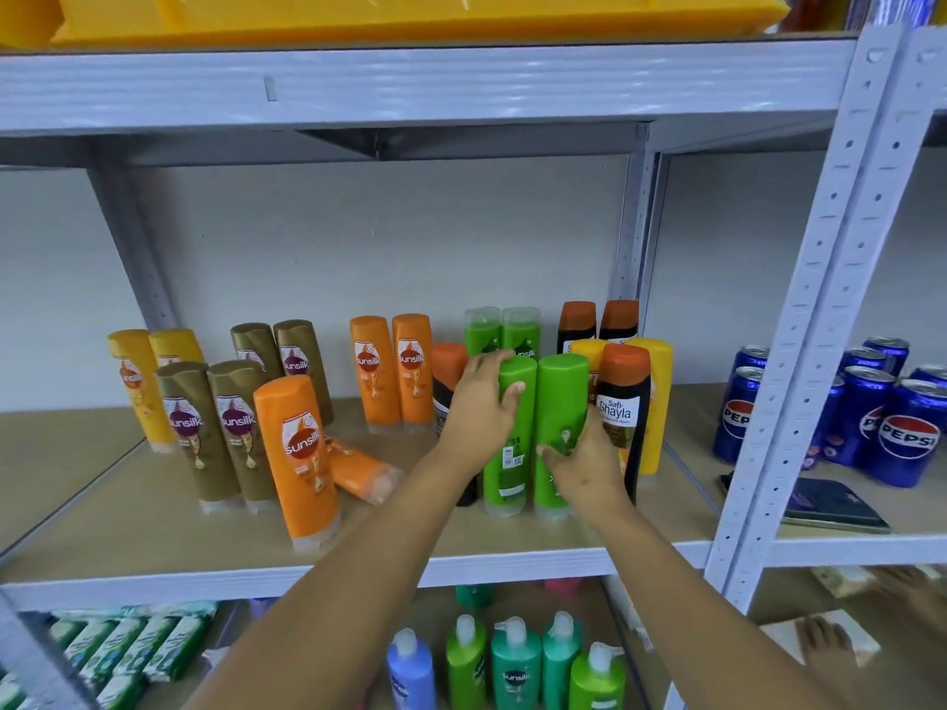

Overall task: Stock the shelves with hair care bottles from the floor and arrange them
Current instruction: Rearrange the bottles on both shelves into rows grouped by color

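Both hands are gripping green bottles standing side by side at the front of the shelf (153,535) — the left hand (476,412) is curling round the left green bottle (512,433), the right hand (584,463) is wrapping the lower part of the right green bottle (561,402). Just beside them a black bottle (622,417) with an orange cap is standing upright — further left an orange bottle (361,466) is lying on its side.
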